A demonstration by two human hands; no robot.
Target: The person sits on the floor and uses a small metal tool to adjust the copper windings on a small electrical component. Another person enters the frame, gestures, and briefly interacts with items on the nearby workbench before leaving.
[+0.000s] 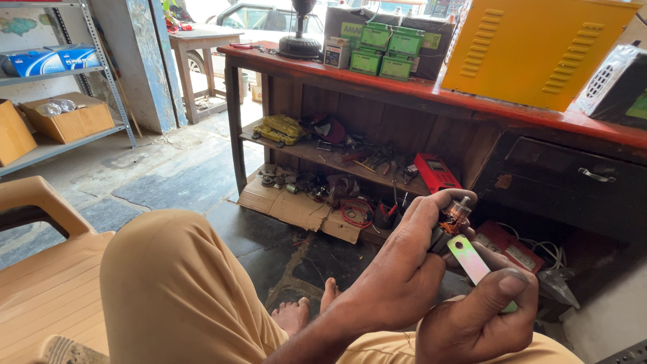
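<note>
My left hand (397, 269) grips a small motor armature (453, 219) with copper windings and a metal shaft end, held up in front of the workbench. My right hand (482, 313) holds a flat shiny metal strip (472, 259) with a green end, its tip pressed against the lower side of the armature. Both hands meet above my lap, over my tan trousers (182, 290). My bare toes (300, 313) rest on the dark stone floor below.
A red-topped wooden workbench (404, 87) stands ahead with green boxes (387, 50), a yellow vented metal case (532, 47), cluttered tool shelves and a dark drawer (579, 178). A tan plastic chair (40, 269) is at my left. Metal shelving (60, 74) with cartons stands far left.
</note>
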